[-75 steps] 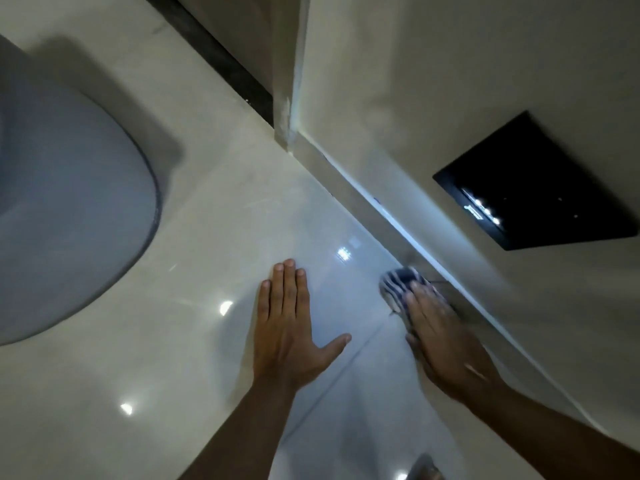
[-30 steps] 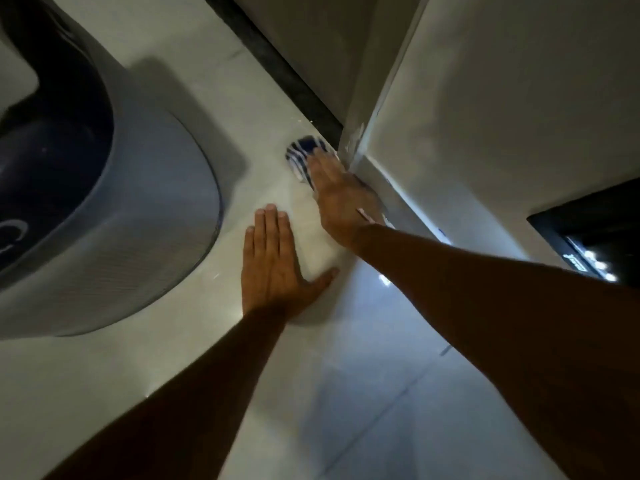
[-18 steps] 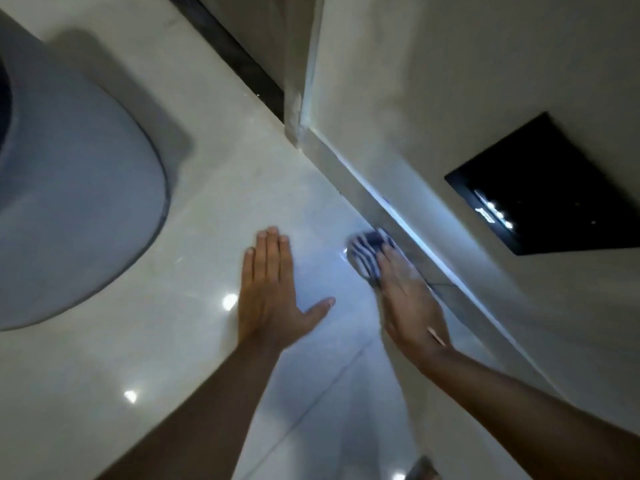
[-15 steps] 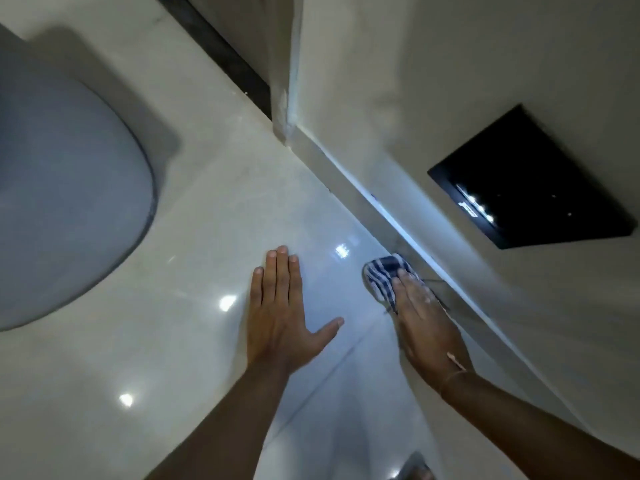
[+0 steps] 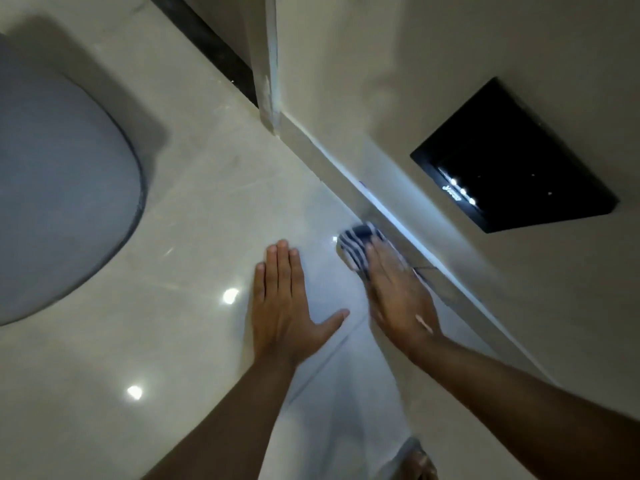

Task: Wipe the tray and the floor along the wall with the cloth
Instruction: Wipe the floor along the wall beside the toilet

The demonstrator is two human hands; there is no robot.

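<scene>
While left hand (image 5: 282, 306) lies flat, spread on floor (image 5: 173, 323), right hand (image 5: 398, 292) presses striped cloth (image 5: 356, 242); no legible writing.

A glossy pale tiled floor (image 5: 194, 216) was seen, crossed by thin grout lines, and bright spots of light (image 5: 230, 295) were reflected in it. A plain off-white wall (image 5: 433, 64) was met along the right, and a pale skirting strip (image 5: 349, 174) was lit bluish at its foot. A black square panel (image 5: 512, 157) was set in that wall, small glints showing on it. A wall corner (image 5: 270, 64) was seen at the top, a dark strip (image 5: 207, 39) running beside it. A large rounded grey object (image 5: 59, 188) was found at left, its shadow thrown behind it.
</scene>
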